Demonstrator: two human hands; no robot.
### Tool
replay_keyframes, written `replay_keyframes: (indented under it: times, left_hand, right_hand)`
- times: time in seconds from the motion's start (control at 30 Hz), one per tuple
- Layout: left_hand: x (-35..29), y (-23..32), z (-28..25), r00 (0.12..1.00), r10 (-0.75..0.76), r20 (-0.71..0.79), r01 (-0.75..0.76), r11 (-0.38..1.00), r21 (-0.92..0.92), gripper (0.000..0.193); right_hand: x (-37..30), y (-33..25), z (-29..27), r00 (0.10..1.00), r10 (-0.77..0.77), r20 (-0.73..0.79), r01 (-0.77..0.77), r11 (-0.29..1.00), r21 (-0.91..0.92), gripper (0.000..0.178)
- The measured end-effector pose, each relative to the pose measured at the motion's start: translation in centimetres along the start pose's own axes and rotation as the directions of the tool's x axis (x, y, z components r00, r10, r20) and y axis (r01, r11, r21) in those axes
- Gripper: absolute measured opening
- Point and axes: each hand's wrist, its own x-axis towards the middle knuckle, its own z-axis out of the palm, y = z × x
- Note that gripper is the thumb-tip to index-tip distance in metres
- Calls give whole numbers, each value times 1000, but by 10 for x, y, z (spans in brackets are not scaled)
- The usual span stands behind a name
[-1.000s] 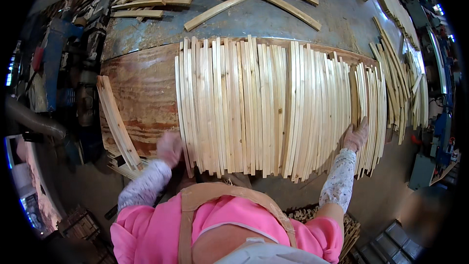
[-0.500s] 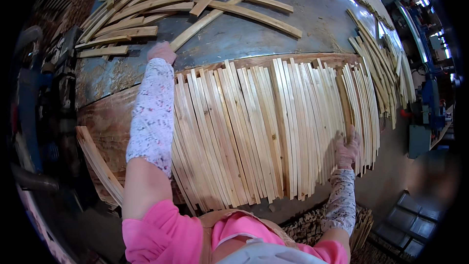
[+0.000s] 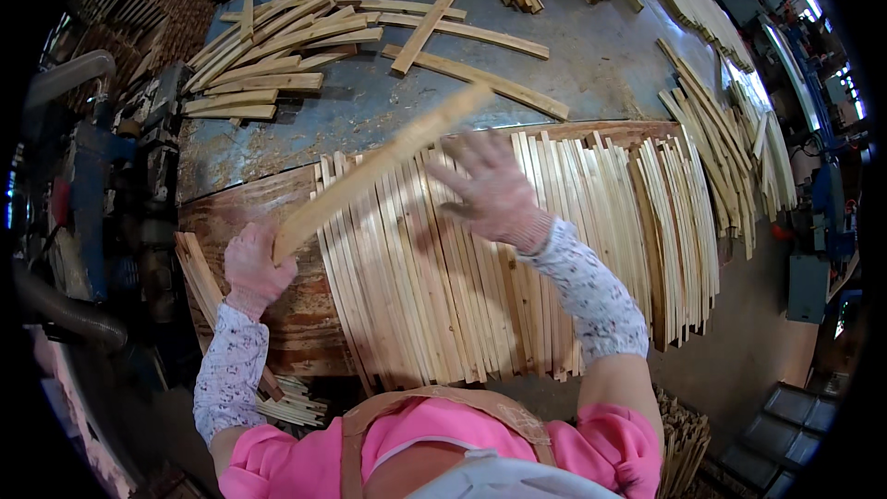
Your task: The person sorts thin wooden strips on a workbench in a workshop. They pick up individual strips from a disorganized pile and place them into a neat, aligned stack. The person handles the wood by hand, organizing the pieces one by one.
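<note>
Left hand (image 3: 260, 267) — clear of slats' edge (image 3: 347, 300)

- My left grip (image 3: 258, 270) holds a slat (image 3: 383, 162) by its near end.
- I see the slat blurred, slanting over the strip row (image 3: 443, 305).
- My right grip (image 3: 490, 189) hangs above the row, fingers spread.
- Beyond, I see a loose pile (image 3: 286, 44) on the grey tabletop (image 3: 591, 88).
- More sticks (image 3: 716, 146) lie at right.

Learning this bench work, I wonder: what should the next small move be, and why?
Probably bring the right hand to the held plank: the left hand grips only its near end, it slants over the row of strips, and the right hand is open.
</note>
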Motion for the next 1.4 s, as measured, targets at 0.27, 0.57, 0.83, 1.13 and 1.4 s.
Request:
replay_keyframes:
  times: [0.27,0.57,0.83,1.13,1.4]
  left_hand:
    - [54,64,42,959,107,-263,-162,966,-200,61]
    - [138,77,129,975,-102,198,151,957,-250,69]
    - [311,84,218,963,-151,223,194,962,-189,78]
    - [441,69,300,965,-220,142,223,975,-2,65]
    - [375,43,225,929,-268,254,368,729,-578,55]
  right_hand:
    - [-80,37,-57,633,544,551,-664,748,24,54]
    - [-350,114,-96,234,971,-51,-828,172,-533,47]
    - [-391,122,-57,431,887,-166,-793,284,-540,63]
    - [-268,188,-26,642,748,-171,-760,590,-272,49]
    - [-28,278,149,803,558,212,-487,818,-306,56]
